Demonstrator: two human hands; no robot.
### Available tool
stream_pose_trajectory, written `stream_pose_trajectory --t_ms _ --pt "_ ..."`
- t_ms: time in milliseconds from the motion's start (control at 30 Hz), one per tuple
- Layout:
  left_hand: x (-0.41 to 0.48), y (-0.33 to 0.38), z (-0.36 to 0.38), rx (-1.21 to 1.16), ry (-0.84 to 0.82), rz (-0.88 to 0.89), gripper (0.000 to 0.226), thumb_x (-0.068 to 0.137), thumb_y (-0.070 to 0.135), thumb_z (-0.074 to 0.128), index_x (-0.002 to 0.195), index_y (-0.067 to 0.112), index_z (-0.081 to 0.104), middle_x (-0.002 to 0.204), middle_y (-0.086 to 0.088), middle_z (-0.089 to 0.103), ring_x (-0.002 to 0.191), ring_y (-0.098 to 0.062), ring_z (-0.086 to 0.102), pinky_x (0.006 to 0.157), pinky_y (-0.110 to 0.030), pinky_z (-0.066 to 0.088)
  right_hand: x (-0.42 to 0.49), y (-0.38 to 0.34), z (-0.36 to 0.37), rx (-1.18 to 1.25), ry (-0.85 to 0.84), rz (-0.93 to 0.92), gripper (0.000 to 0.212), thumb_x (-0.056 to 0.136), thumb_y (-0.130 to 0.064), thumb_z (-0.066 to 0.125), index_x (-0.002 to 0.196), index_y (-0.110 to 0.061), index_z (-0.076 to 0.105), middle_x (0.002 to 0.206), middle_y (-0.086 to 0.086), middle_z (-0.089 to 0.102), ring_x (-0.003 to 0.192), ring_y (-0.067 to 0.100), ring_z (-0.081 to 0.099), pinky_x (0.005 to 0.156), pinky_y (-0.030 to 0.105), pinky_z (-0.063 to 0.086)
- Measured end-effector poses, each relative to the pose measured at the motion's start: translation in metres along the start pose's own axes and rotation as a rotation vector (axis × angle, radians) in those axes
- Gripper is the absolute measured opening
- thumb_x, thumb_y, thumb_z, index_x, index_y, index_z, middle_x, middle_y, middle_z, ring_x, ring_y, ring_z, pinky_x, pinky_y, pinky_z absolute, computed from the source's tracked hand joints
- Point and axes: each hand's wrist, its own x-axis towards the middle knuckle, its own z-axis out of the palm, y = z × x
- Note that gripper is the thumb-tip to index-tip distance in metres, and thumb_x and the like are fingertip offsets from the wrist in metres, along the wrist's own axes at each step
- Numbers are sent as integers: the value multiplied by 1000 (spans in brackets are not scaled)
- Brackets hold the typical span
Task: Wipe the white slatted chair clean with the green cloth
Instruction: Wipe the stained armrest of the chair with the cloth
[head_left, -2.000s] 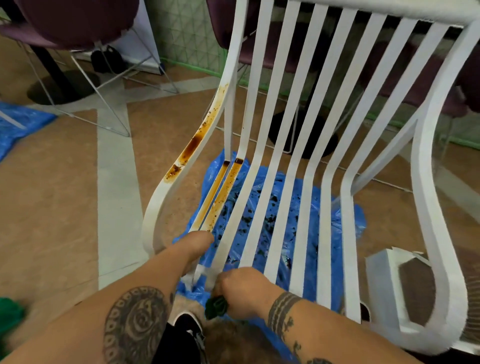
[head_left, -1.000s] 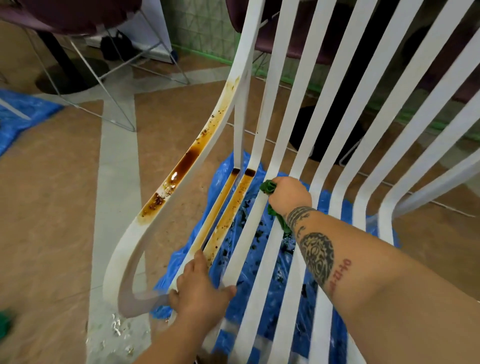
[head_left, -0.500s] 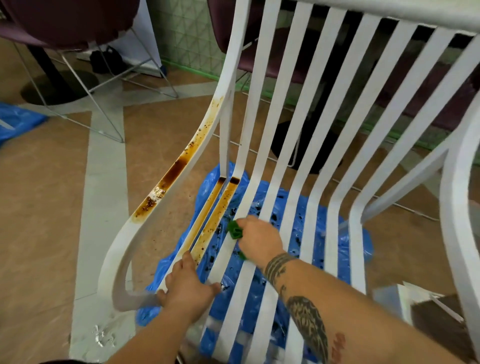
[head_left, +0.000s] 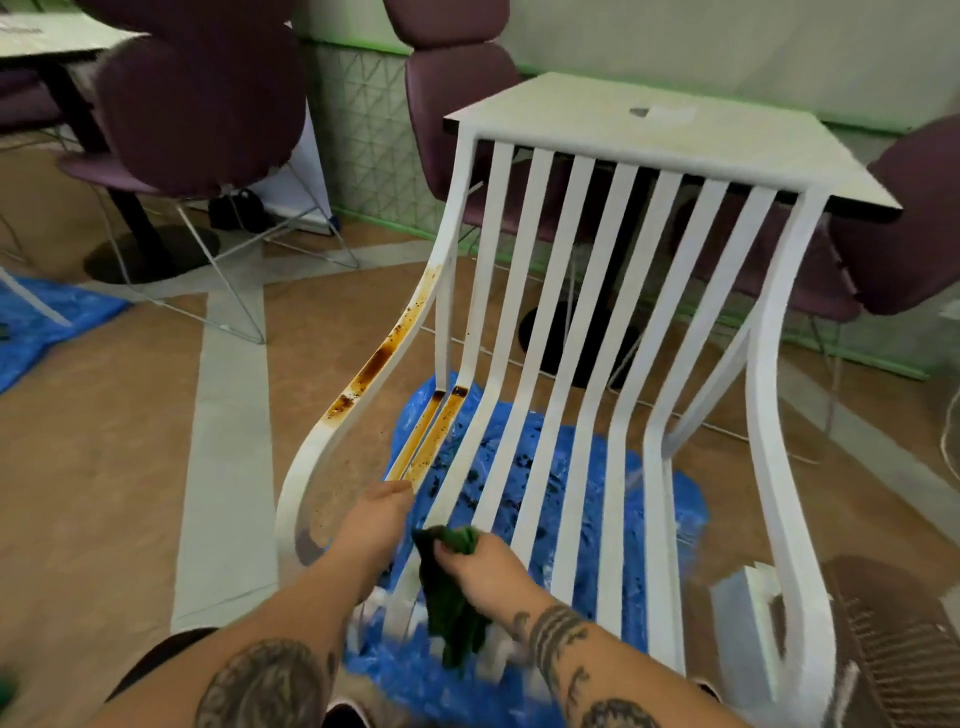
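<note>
Standing on a blue plastic sheet (head_left: 688, 525) speckled with dark spots, the white slatted chair (head_left: 583, 179) fills the middle of the view. The sheet lies on a brown floor (head_left: 130, 493) crossed by pale grey bands (head_left: 223, 441). Brown stains (head_left: 374, 364) run down the chair's left arm and along the two leftmost seat slats.

The right grip (head_left: 478, 566) pinches the green cloth (head_left: 452, 592) at the front end of the seat slats, and the cloth hangs down below the fingers. The left grip (head_left: 374, 525) lies on the front end of the stained slats; its fingers are hidden, so I cannot tell whether they curl round.

Behind the chair stands a white-topped bench (head_left: 675, 135) among purple chairs (head_left: 197, 104), with a patterned wall panel (head_left: 363, 130) beyond. Another blue sheet (head_left: 41, 322) lies at the far left.
</note>
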Motion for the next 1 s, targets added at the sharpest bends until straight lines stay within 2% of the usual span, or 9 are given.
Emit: stream_pose_trajectory --t_ms 100,167,233,333,467,600,733,867,1000 --pt "-21 8 0 -81 -91 -31 29 103 34 56 121 13 63 125 -4 55 120 -25 54 100 -39 35 -19 -16 -17 410 47 20 35 100 -47 56 120 -21 68 111 3 75 103 23 71 100 45 53" --pt "-35 12 5 -74 -227 -28 37 98 47 60 121 19 65 124 0 66 119 -22 57 100 -40 38 -32 -30 -27 659 56 36 39 100 -48 53 123 -19 66 115 7 75 107 27 71 103 51 51" --pt "-49 17 11 -98 -302 0 34 95 46 64 115 19 68 110 -2 76 106 -21 70 94 -38 50 -47 -43 -37 812 40 18 42 103 -46 48 122 -14 67 112 10 76 103 29 73 99 53 54" --pt "-59 23 22 -140 -222 132 28 97 34 66 117 15 70 100 -4 79 94 -22 76 84 -37 60 -65 -59 -48 790 64 -61 36 104 -40 49 122 -14 67 111 10 76 102 29 74 94 53 57" --pt "-73 38 23 -227 -179 180 28 95 41 67 112 19 71 98 -8 79 92 -28 76 89 -51 59 -75 -64 -60 657 267 -139 24 99 -31 63 115 -15 70 103 3 78 97 24 75 88 51 60" --pt "-78 51 27 -330 -213 203 33 102 44 55 119 19 67 101 -11 78 92 -30 76 83 -47 61 -77 -68 -65 685 298 -115 23 97 -36 65 111 -18 72 109 4 76 105 26 71 96 52 56" --pt "-80 62 28 -503 -254 177 22 104 28 52 120 20 65 103 -14 77 87 -32 74 70 -42 58 -79 -86 -71 823 265 -151 22 99 -34 62 115 -19 68 114 5 73 108 28 69 91 48 59" --pt "-78 62 24 -513 -361 153 26 101 20 56 126 16 63 111 -19 75 97 -37 73 78 -45 59 -82 -96 -74 808 174 -210 22 100 -29 62 120 -21 65 117 7 73 108 29 70 92 52 58" --pt "-74 62 18 -487 -376 144 39 91 16 70 127 10 57 107 -21 75 94 -38 73 84 -49 59 -75 -104 -82 874 233 -188 22 100 -18 61 118 -6 66 110 16 75 101 33 73 90 53 58"
